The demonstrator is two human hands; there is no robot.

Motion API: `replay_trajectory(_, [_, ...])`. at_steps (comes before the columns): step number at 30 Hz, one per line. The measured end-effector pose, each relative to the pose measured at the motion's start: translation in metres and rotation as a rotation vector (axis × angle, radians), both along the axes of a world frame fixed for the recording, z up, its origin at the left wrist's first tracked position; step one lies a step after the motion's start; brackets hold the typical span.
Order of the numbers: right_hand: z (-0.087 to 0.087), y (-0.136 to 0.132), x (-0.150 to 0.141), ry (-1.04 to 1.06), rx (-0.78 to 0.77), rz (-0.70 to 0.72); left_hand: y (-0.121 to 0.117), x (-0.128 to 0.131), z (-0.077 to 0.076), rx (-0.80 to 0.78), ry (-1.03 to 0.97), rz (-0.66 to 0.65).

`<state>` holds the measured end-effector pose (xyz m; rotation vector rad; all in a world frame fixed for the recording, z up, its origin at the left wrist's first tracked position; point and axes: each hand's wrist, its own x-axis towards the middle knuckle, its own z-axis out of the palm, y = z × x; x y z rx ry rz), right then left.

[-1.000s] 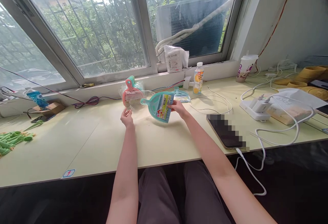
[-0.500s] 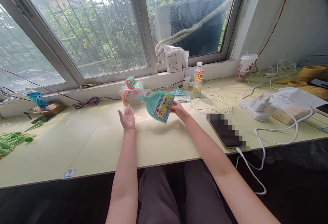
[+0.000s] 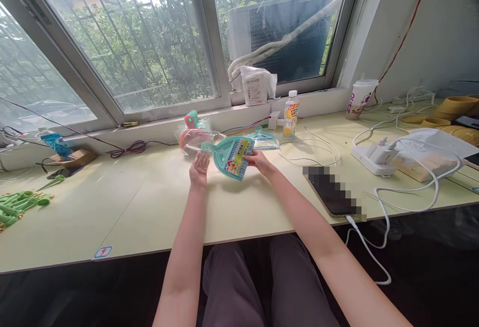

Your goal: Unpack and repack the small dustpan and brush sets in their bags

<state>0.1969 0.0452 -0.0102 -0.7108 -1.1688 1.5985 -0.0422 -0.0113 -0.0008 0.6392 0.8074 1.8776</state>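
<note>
A mint-green toy-sized dustpan [image 3: 221, 154] with a small brush [image 3: 241, 159] and a colourful label across its front is held above the table. My right hand [image 3: 261, 161] is closed on the right edge of the set, thumb in front. My left hand [image 3: 199, 170] is just under the dustpan's handle at the left, palm turned up and inward, fingers raised and apart from the thumb. Its fingertips meet or lie just behind the handle; I cannot tell whether they touch. Behind stands a clear-wrapped bundle of dustpans [image 3: 192, 137], coral at the front. Another mint set [image 3: 264, 138] lies at the back.
A juice bottle [image 3: 291, 113] and a wrapped white package [image 3: 256, 85] stand near the window. To the right are a phone [image 3: 331, 192], a power strip [image 3: 374, 161], white cables and a drink cup [image 3: 360, 100]. Green plastic parts [image 3: 22, 206] lie far left.
My left hand has moved right and its palm has turned inward, from open beside the dustpan to right at its handle. My right hand keeps its hold.
</note>
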Motion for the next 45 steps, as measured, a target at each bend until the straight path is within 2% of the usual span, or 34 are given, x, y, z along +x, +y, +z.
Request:
replay_trajectory(2, [0.001,-0.002,0.0,-0.017,0.026,0.036,0.002,-0.004,-0.002,-0.049,-0.014,0.048])
replay_trajectory(5, [0.002,-0.005,-0.003,-0.022,0.041,0.07,0.005,-0.004,-0.005,-0.107,0.044,0.031])
replay_trajectory(10, [0.003,-0.009,-0.013,0.025,-0.007,-0.011,0.003,0.004,-0.003,-0.131,0.214,-0.113])
replay_trajectory(16, [0.001,-0.012,-0.019,0.101,-0.028,-0.08,-0.003,0.015,0.0,-0.157,0.296,-0.277])
replay_trajectory(22, [0.002,-0.014,-0.024,0.115,-0.026,-0.097,-0.003,0.03,0.003,-0.013,0.27,-0.195])
replay_trajectory(28, [0.001,-0.012,-0.026,0.144,-0.029,-0.17,-0.009,0.044,0.006,-0.022,0.324,-0.434])
replay_trajectory(30, [0.001,-0.012,-0.027,0.151,-0.035,-0.193,-0.01,0.046,0.006,-0.023,0.329,-0.466])
replay_trajectory(39, [0.0,-0.015,-0.033,0.193,-0.035,-0.23,-0.004,0.048,0.002,-0.025,0.371,-0.367])
replay_trajectory(43, [-0.002,-0.014,-0.034,0.203,-0.038,-0.24,0.001,0.058,-0.002,-0.068,0.376,-0.175])
replay_trajectory(45, [-0.001,-0.015,-0.034,0.213,-0.043,-0.226,0.002,0.062,-0.003,-0.04,0.378,-0.1])
